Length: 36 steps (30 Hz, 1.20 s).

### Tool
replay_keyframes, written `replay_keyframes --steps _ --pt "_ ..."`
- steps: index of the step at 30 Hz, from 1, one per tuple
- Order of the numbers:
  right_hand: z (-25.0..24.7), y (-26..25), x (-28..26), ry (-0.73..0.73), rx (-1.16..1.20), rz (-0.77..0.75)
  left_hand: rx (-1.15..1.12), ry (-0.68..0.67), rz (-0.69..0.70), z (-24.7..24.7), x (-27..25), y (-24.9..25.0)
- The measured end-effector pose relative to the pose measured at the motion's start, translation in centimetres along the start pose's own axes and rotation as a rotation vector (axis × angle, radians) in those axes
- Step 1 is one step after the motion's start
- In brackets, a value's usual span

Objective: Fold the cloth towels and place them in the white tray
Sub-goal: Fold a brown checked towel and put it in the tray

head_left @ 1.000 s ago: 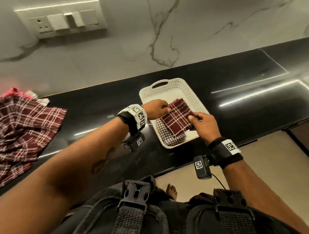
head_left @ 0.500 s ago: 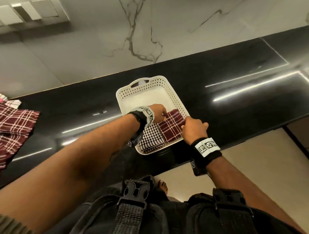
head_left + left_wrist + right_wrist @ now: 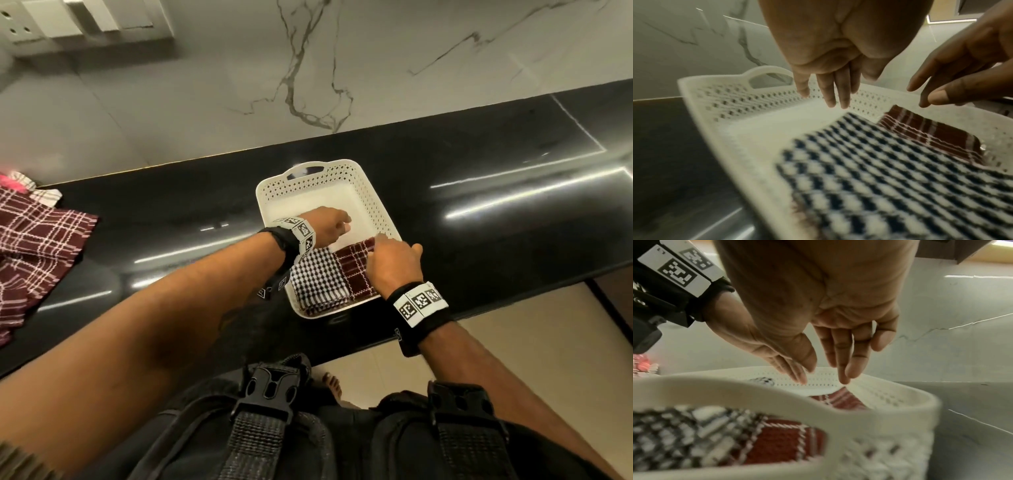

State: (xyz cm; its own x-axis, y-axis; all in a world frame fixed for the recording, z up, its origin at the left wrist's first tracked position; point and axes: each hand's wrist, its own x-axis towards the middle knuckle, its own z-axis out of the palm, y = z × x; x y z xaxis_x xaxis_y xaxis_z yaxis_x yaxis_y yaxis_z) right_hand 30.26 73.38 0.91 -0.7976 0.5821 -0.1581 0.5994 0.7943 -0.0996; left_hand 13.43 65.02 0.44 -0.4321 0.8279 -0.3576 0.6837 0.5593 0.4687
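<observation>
Tray: white perforated tray (image 3: 371, 202) with a handle cut-out at its far end, standing on the black counter (image 3: 479, 212) near the front edge.
Checked towel: folded black-and-white towel (image 3: 318, 279) lying flat in the near left part of the tray; a dark red edge shows beneath its near side.
Red towel: folded dark red plaid towel (image 3: 352, 270) lying flat in the near right part of the tray, just beside the checked towel, edges touching or overlapping.
Left hand: left hand (image 3: 330, 228) above the bare tray floor, beyond the towels; fingers (image 3: 838, 91) straight, close together, pointing down and holding nothing.
Right hand: right hand (image 3: 394, 262) over the red towel's right side at the tray's right wall; fingers (image 3: 846, 350) extended and slightly spread, thumb apart, nothing gripped. Whether the fingertips touch the cloth cannot be told.
Unfolded cloth: dark red plaid cloth (image 3: 37, 246) lying loose on the counter at far left, well apart from the tray, with a pink item (image 3: 10, 181) behind it.
Wall: grey veined marble (image 3: 308, 85) with a switch plate (image 3: 85, 17) at upper left.
</observation>
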Motion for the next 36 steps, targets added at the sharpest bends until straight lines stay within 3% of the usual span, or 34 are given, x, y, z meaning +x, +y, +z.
replay_keyframes --steps 5,9,13,18,21,25,27,29,32,36 --pt "-0.1 -8.6 0.0 0.081 0.057 -0.299 -0.129 0.247 -0.029 -4.4 -5.0 -7.1" --pt "1.7 -19.2 -1.0 0.062 0.082 -0.507 -0.191 0.374 -0.205 -7.0 -13.4 -17.0" --pt "5.3 -29.9 -3.5 -0.147 0.059 -0.661 -0.184 0.478 -0.463 -7.7 -23.8 -28.7" --pt "10.7 -40.4 -6.5 -0.438 -0.06 -0.702 -0.037 0.637 -0.73 -8.9 -34.6 -40.0" --pt "12.5 -44.2 -7.9 -0.532 -0.121 -0.64 -0.037 0.577 -0.82 -9.1 -38.3 -44.2" --pt "13.0 -45.3 -8.2 -0.554 -0.109 -0.558 -0.011 0.254 -0.744 -7.6 -39.6 -46.1" --pt "13.1 -45.5 -8.0 -0.565 -0.096 -0.54 0.116 0.189 -0.702 -6.4 -39.5 -46.6" --pt "13.2 -45.4 -8.0 -0.573 -0.087 -0.528 0.17 0.259 -0.683 -5.6 -39.2 -46.8" --pt "13.2 -45.3 -8.0 -0.569 -0.062 -0.52 0.08 0.41 -0.64 -6.4 -39.0 -45.8" --pt "12.8 -45.2 -8.3 -0.56 -0.035 -0.519 -0.024 0.527 -0.456 -8.5 -39.6 -42.9"
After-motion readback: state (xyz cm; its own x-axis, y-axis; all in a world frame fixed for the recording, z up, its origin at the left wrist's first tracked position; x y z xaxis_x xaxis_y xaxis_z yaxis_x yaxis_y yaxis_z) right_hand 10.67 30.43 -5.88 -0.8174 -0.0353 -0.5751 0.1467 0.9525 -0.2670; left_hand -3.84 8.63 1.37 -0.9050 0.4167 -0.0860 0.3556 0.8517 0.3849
